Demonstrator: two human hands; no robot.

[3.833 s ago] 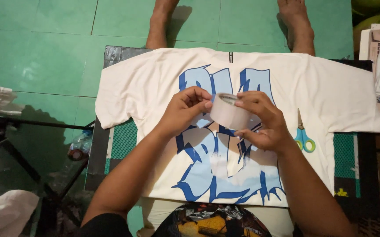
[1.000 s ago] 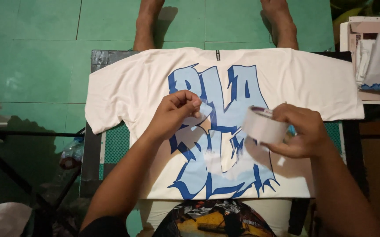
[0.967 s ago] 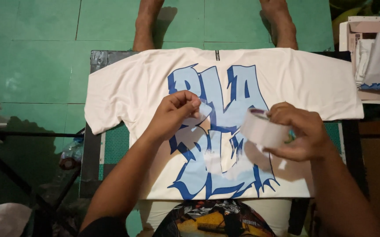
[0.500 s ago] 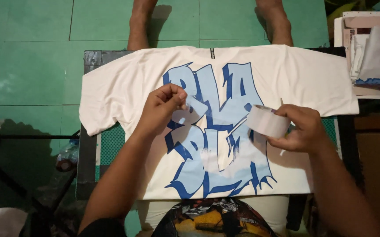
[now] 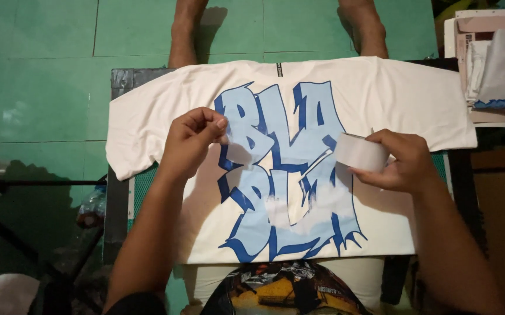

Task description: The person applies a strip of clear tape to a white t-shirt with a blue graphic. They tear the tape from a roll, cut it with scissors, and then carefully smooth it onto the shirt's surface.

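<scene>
Right hand (image 5: 401, 160) grasps tape roll (image 5: 360, 153); left hand (image 5: 191, 140) pinches its clear strip (image 5: 275, 146), stretched between them above white T-shirt (image 5: 381, 99).

The clear tape strip (image 5: 281, 149) is barely visible — the T-shirt (image 5: 381, 93) hides its table (image 5: 125, 79).

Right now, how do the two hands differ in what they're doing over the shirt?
The left hand pinches the free end of a clear tape strip with its fingertips; the right hand grips the whole tape roll. The left hand is over the print's upper left on the white T-shirt; the right hand sits lower, at the print's right edge. Both are bare, raised over the shirt, with the strip stretched between them.
</scene>
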